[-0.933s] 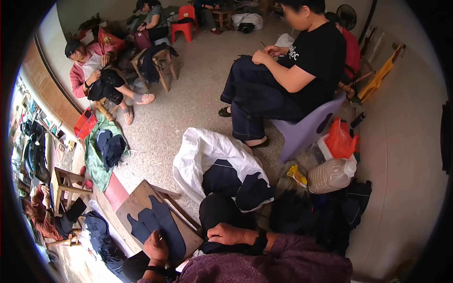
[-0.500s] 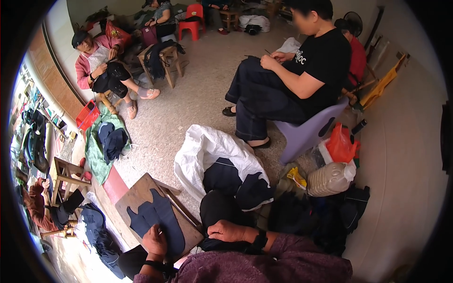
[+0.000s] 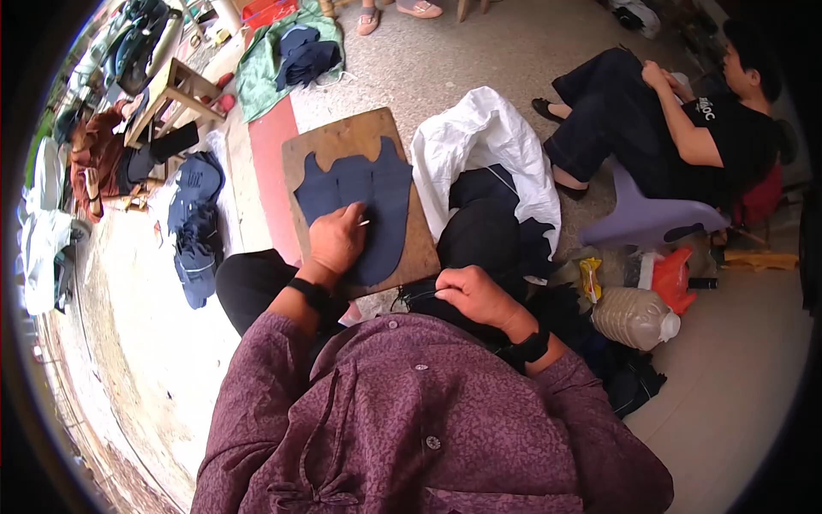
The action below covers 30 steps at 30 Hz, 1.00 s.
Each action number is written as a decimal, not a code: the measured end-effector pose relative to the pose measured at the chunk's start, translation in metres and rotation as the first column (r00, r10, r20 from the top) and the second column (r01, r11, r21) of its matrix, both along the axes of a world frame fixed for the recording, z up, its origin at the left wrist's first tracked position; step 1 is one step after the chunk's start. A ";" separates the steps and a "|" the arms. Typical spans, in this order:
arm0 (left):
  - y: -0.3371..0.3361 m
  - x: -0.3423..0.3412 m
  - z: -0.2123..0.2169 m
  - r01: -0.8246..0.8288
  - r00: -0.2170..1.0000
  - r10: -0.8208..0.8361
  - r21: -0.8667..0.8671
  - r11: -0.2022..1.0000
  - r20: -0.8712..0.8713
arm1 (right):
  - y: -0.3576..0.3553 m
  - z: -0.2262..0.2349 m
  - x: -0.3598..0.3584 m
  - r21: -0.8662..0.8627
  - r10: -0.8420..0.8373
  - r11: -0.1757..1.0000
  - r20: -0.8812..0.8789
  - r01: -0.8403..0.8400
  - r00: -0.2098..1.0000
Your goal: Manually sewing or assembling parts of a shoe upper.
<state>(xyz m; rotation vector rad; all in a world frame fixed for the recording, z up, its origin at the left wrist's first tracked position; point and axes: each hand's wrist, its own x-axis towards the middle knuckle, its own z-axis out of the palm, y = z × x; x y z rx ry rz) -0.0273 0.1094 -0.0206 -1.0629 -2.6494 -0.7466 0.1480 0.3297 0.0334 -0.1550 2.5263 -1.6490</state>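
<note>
A dark blue cut fabric piece point(image 3: 349, 190), with two pointed tabs at its far end and a rounded near end, lies flat on a wooden board point(image 3: 377, 124). My left hand point(image 3: 336, 240) rests on the fabric with its fingers closed. A small white stick-like tip point(image 3: 365, 223) shows between them; its kind is unclear. Over my dark-clad lap, right of the board's near corner, my right hand point(image 3: 473, 293) is closed in a pinch. Thin dark strands point(image 3: 401, 296) lie beside it, and what its fingertips hold is too small to name.
A white sack point(image 3: 488, 120) with dark fabric stands beyond my right knee. To the right are a large plastic jug point(image 3: 635, 317), a red bag point(image 3: 673, 278) and a person on a purple chair point(image 3: 634, 214). Dark caps point(image 3: 199, 184) lie on the left; another person sits beyond them.
My view has tilted down and turned, so the board and sack appear higher and more of my shirt shows. My left hand stays on the fabric; my right stays closed over my lap.
</note>
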 end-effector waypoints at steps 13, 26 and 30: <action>-0.009 0.046 0.082 0.070 0.546 -0.576 0.652 0.755 0.608 | -0.040 0.163 -0.023 -0.770 -0.229 0.637 -0.196 -0.005 0.954; -0.085 0.059 0.118 -0.660 0.540 -0.757 0.743 -0.110 0.367 | -0.126 0.085 -0.048 -0.191 0.157 0.966 -0.111 -0.176 0.981; -0.082 0.067 0.098 -0.719 0.483 -0.693 0.694 0.034 0.535 | -0.125 0.066 -0.057 -0.114 0.377 0.924 0.096 -0.366 0.921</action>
